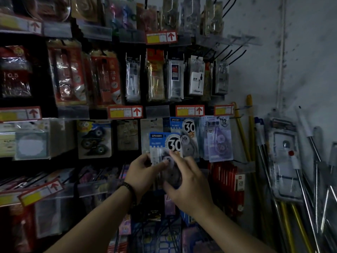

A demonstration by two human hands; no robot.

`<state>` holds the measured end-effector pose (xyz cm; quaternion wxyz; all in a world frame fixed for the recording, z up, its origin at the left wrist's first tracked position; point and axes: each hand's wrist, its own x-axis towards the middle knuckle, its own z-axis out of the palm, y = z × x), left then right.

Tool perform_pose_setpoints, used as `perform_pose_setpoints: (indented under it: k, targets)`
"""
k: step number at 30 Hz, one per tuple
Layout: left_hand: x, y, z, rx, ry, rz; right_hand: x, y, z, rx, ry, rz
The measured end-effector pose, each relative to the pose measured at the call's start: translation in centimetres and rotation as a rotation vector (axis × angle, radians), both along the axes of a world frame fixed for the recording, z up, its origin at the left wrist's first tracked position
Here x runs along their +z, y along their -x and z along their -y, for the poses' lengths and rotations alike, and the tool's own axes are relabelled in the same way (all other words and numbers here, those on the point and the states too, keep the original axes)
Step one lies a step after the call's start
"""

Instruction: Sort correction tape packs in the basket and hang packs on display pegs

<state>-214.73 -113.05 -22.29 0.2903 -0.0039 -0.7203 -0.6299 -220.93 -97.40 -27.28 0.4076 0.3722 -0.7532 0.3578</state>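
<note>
Both hands hold one blue correction tape pack (165, 143) marked "30". The left hand (144, 173) pinches its left edge and the right hand (190, 181) curls round its lower right. Its top edge overlaps a matching hung pack (188, 126) above the fingertips. The fingers hide its lower half. The wire basket (164, 232) below the wrists is dim and cut off

The correction tape pack (164, 143) is blue and white with a black 30. Price labels (125, 112) are red and yellow.
</note>
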Motion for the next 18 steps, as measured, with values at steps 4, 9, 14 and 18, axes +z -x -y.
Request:
perform_pose_setpoints:
  k: [4,9,14,18]
  targets:
    - [0.4,0.9,-1.2,0.036,0.156,0.016,0.3,1.6,-0.9,-0.014,0.155,0.035]
    - [1.1,0.3,-0.7,0.199,0.695,0.051,2.7,4.5,-2.8,-0.244,0.148,0.017]
    - [1.2,0.0,0.7,0.273,1.077,0.175,3.9,7.2,-2.8,-0.331,0.095,-0.047]
    - [0.6,0.1,1.5,0.295,1.18,0.217,5.2,7.8,-2.0,-0.307,0.089,-0.015]
